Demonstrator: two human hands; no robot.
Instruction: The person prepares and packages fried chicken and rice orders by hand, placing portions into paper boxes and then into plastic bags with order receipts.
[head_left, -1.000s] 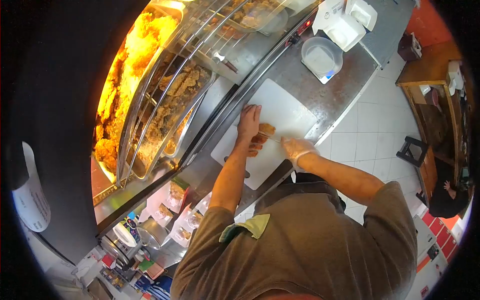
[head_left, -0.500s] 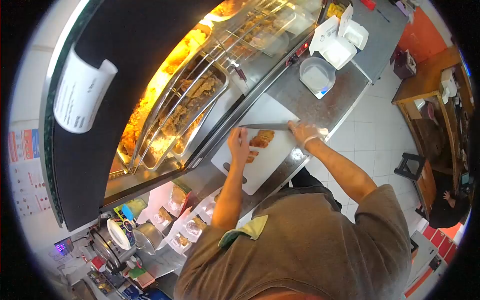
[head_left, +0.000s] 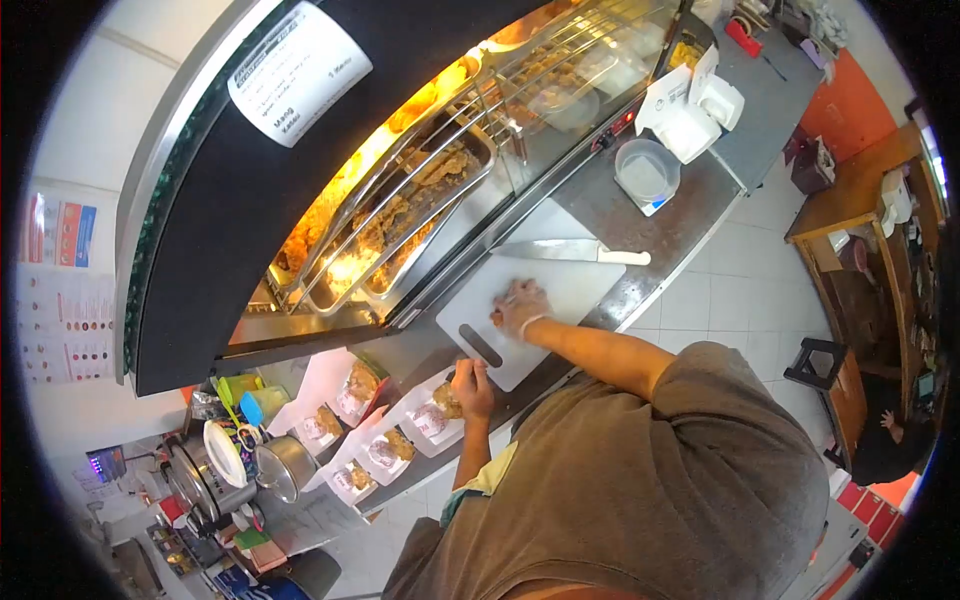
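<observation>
Head view: right hand [head_left: 520, 306] cupped over cutting board [head_left: 480, 320], left hand [head_left: 472, 378] pinching food box [head_left: 432, 415]; knife [head_left: 572, 251] beyond

right hand [head_left: 520, 306] gloved, palm down, left hand [head_left: 472, 378] lowered

Right hand [head_left: 520, 306]: gloved, resting on the white cutting board [head_left: 575, 290].
Left hand [head_left: 472, 380]: at the open box [head_left: 432, 412].
Knife [head_left: 570, 251]: lying on the board's far edge.

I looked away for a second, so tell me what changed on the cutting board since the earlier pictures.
The right hand let go of the knife, which now lies at the far edge of the cutting board, and covers the fried pieces. The left hand left the board for a boxed portion below. The board and clear tub stayed put.
</observation>
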